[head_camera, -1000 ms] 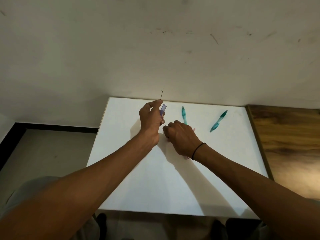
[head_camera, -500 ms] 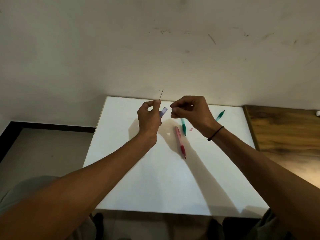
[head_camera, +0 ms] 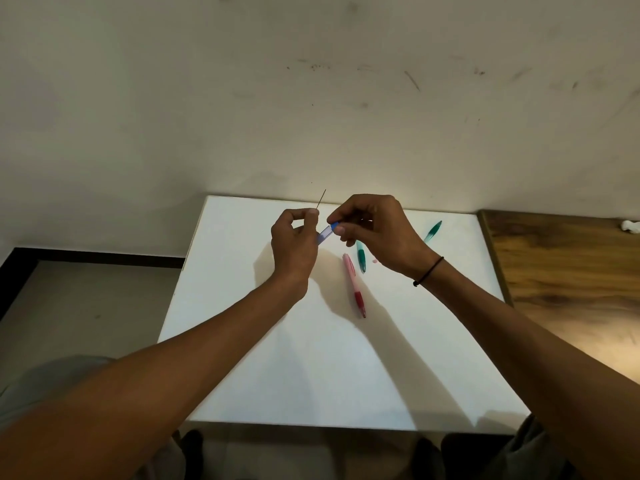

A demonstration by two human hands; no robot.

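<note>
My left hand [head_camera: 294,244] is raised over the white table [head_camera: 311,375], gripping a translucent blue pen barrel [head_camera: 325,234] and pinching a thin dark refill [head_camera: 321,198] that points up and away. My right hand [head_camera: 375,233] pinches a small blue part [head_camera: 334,225] against the barrel's upper end. A red pen [head_camera: 354,285] lies on the table below my hands. Two green pens lie farther back: one [head_camera: 361,258] partly hidden under my right hand, the other [head_camera: 433,231] to the right of it.
A tiny pink piece [head_camera: 375,261] lies beside the near green pen. A wooden surface [head_camera: 571,271] adjoins the table on the right, with a small white object [head_camera: 629,225] at its far edge. The wall stands just behind the table; floor lies left.
My right hand rose from the table, uncovering the red pen, and moved left to the blue barrel held by my left hand. My left hand barely shifted.
</note>
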